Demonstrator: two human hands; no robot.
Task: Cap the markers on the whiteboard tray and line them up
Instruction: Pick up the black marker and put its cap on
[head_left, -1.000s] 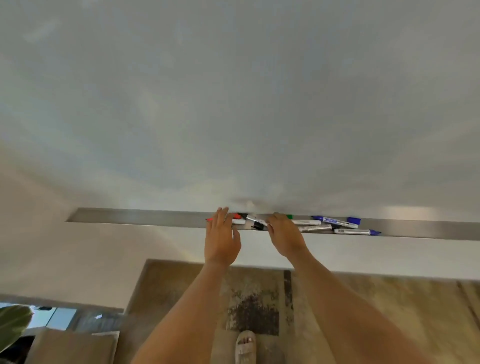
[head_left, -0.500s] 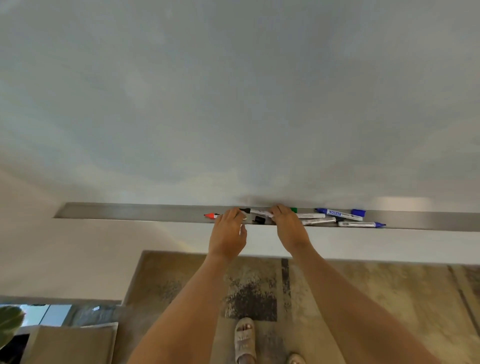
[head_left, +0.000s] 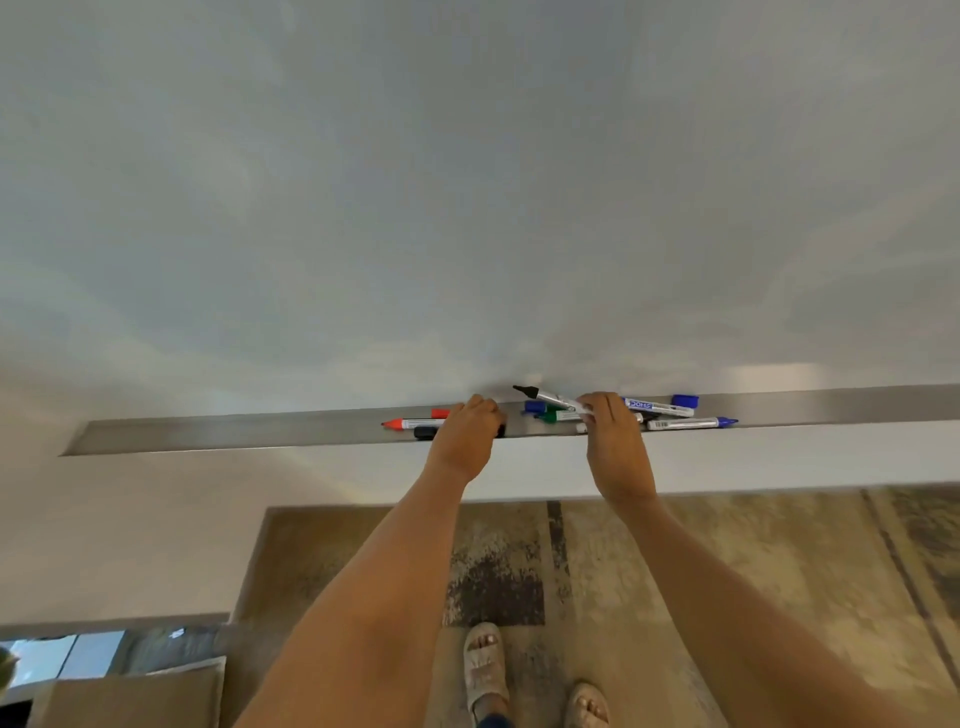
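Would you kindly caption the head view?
Right hand lifts an uncapped black marker off the tray; left hand reaches alongside.

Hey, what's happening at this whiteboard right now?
A person is sorting markers on the metal tray. The right hand holds an uncapped black marker lifted off the tray, tip pointing left. The left hand closes over something dark, probably its cap. An uncapped red marker and blue markers still lie unaligned.

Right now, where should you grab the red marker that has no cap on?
Probably by the white barrel of the red marker, pinched from above and from the tray's open front edge. It lies flat along the tray, bare red tip pointing left, so gripping the middle avoids the ink.
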